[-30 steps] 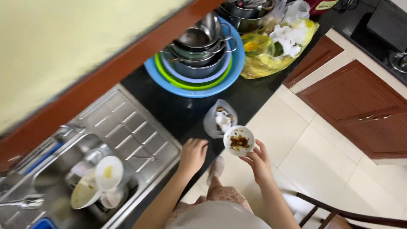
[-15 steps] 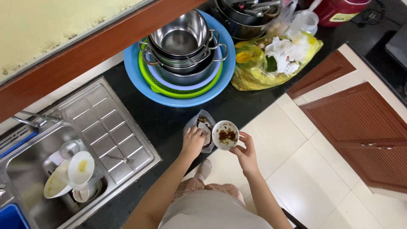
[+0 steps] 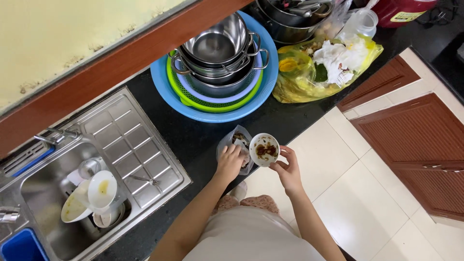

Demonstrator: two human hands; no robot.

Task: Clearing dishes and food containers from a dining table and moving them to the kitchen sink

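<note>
My right hand (image 3: pixel 288 170) holds a small white bowl (image 3: pixel 264 149) smeared with brown food scraps, tilted over the counter's front edge. Right beside it, my left hand (image 3: pixel 229 161) grips a clear plastic bag (image 3: pixel 237 138) that sits on the black counter (image 3: pixel 193 137) and has scraps inside. The bowl's rim touches or nearly touches the bag's mouth.
A blue basin (image 3: pixel 164 84) with green and purple strainers and stacked steel pots (image 3: pixel 217 46) stands behind. A yellow bag of waste (image 3: pixel 309 72) lies at right. The steel sink (image 3: pixel 53 203) at left holds dirty dishes (image 3: pixel 94 193). Brown cabinets (image 3: pixel 420 135) flank the tiled floor.
My left hand has taken hold of the plastic bag, and the bowl in my right hand has come up against it. The view has shifted slightly.
</note>
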